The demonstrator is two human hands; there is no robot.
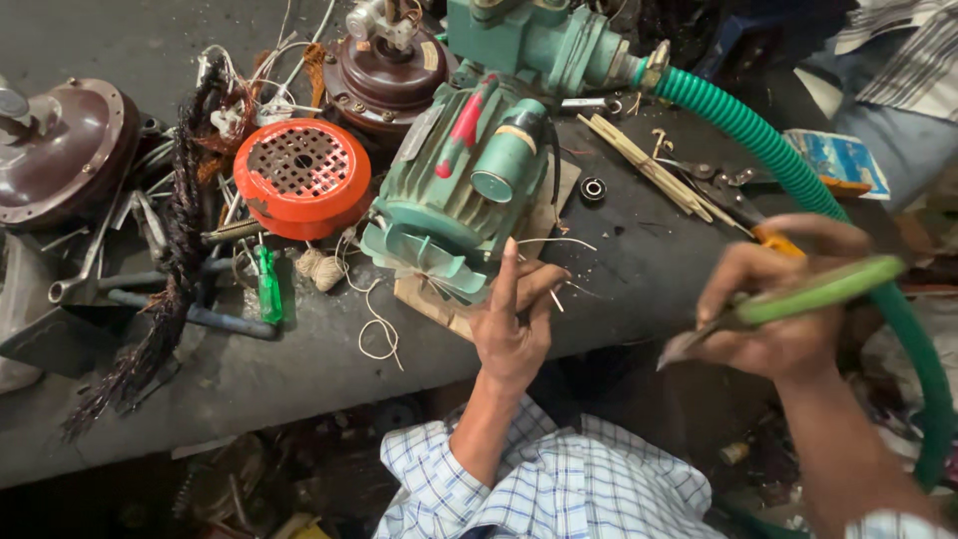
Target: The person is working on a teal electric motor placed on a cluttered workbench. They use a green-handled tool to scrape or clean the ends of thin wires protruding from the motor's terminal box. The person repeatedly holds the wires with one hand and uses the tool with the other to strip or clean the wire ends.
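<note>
Two hands at work over a dark bench (639, 269), green motor (469, 185) as landmark. Left hand (511, 324) just below the motor's finned fan end, forefinger up and pointing, other fingers loosely curled, pinching what looks like a thin pale wire (555, 243); exact hold hard to make out. Right hand (783, 304) well to the right of the motor, blurred, closed around green-handled pliers (788, 304), tool tip aimed back toward the motor.

Around the motor: cardboard scrap (439, 304) underneath. Orange perforated fan cover (302, 178) just left, touching or nearly so. Small ball of twine (321, 268) and loose string at lower left. Green-handled screwdriver (268, 286) farther left, beside grey metal rods. Frayed black braided bundle (165, 289) beyond that. Brown dome-shaped housing (62, 150) at far left, a second brown housing (384, 70) behind the motor. Green pump body (534, 40) behind, joined to a ribbed green hose (788, 165) sweeping right and down past the right hand. Bundle of thin wooden sticks (649, 165) and a small bearing (593, 189) to the right. Cutters with orange grips (748, 215) partly hidden behind the right hand.
</note>
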